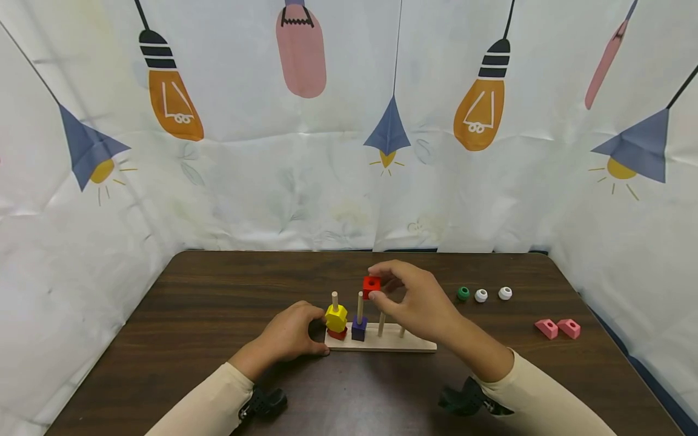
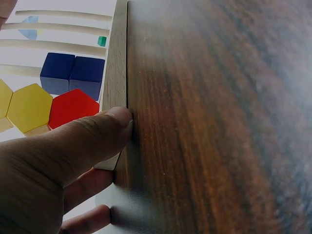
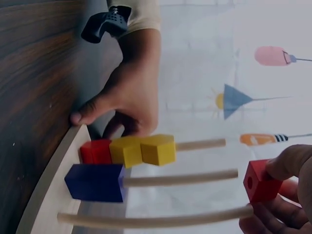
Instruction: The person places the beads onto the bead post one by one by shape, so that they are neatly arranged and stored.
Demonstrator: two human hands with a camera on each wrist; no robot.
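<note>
A wooden peg board (image 1: 392,344) with several upright pegs lies in front of me. My left hand (image 1: 294,330) grips its left end, the thumb on the front edge. Two yellow hexagonal blocks (image 3: 141,150) sit above a red hexagonal block (image 2: 73,108) on the leftmost peg. Dark blue blocks (image 2: 72,73), two in the left wrist view, are on the second peg. Between thumb and fingers, my right hand (image 1: 417,300) pinches a red cube (image 3: 261,180) with a hole through it. The cube is in the air near the tops of the second and third pegs, around neither.
Right of the board lie a green bead (image 1: 463,293) and two white beads (image 1: 481,295). Two pink blocks (image 1: 547,328) with slanted sides are farther right on the dark wooden table (image 1: 245,284). A printed white curtain (image 1: 245,181) hangs behind the table.
</note>
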